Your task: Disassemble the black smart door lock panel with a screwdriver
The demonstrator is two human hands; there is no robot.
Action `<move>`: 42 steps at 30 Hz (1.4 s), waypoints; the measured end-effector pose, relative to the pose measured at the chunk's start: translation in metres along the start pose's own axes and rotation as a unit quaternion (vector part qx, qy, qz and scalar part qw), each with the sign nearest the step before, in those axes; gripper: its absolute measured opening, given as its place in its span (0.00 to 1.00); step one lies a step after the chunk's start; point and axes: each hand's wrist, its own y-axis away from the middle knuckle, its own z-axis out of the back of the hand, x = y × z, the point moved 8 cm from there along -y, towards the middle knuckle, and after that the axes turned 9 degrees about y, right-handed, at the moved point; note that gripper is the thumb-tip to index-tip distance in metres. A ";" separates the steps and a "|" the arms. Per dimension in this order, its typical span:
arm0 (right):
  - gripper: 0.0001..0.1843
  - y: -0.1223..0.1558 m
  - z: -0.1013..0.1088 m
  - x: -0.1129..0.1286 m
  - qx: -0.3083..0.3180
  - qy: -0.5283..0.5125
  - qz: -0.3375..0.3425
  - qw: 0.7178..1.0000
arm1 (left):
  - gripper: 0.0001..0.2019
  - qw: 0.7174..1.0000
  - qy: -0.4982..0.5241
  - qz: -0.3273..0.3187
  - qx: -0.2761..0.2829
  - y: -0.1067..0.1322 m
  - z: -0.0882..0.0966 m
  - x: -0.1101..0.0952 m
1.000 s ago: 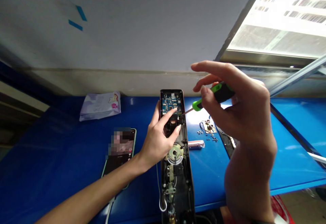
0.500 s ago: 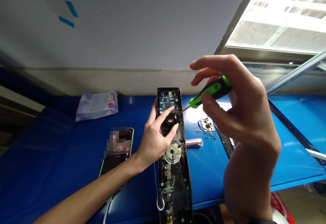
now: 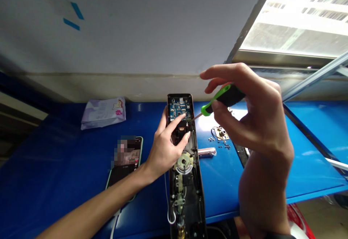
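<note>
A long black door-lock body lies opened on the blue table, with a blue circuit board at its far end and a brass round mechanism in the middle. My left hand rests on the lock, fingers spread, fingertips pressing near the circuit board. My right hand pinches a green and black screwdriver. Its tip points down-left at the lock's right edge beside the board.
A phone with a lit screen lies left of the lock, a cable trailing from it. A tissue pack sits at the back left. Several small screws, a metal part and a clear tube lie right of the lock. Wall and window behind.
My right hand has shifted slightly left and turned the screwdriver between its fingers. The view moved a little right since one second ago. My left hand stays pressed on the lock.
</note>
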 end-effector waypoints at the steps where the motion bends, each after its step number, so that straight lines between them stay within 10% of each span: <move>1: 0.15 0.000 0.000 -0.001 -0.006 0.020 -0.010 1.000 | 0.24 1.000 -0.003 -0.002 -0.002 0.000 0.000 0.000; 7: 0.02 0.002 0.004 -0.002 -0.050 0.047 -0.002 0.998 | 0.23 1.000 -0.005 -0.002 -0.002 0.000 0.000 -0.001; 13: 0.23 0.002 0.001 -0.002 0.009 0.019 -0.010 1.000 | 0.24 1.000 0.006 -0.001 -0.005 -0.001 0.001 -0.001; 20: 0.02 0.003 0.004 -0.006 -0.027 0.048 -0.011 0.998 | 0.23 1.000 -0.006 -0.004 -0.006 -0.001 0.002 -0.003; 27: 0.24 0.004 0.001 -0.006 0.002 0.018 -0.017 1.000 | 0.23 1.000 0.006 0.002 -0.006 -0.001 0.001 -0.002; 35: 0.02 0.002 0.007 -0.003 -0.056 0.033 0.023 0.998 | 0.24 1.000 -0.008 -0.002 -0.005 -0.001 0.001 -0.002; 42: 0.23 0.003 0.001 -0.003 -0.004 0.022 -0.009 1.000 | 0.24 1.000 0.003 0.001 -0.006 -0.001 0.001 -0.001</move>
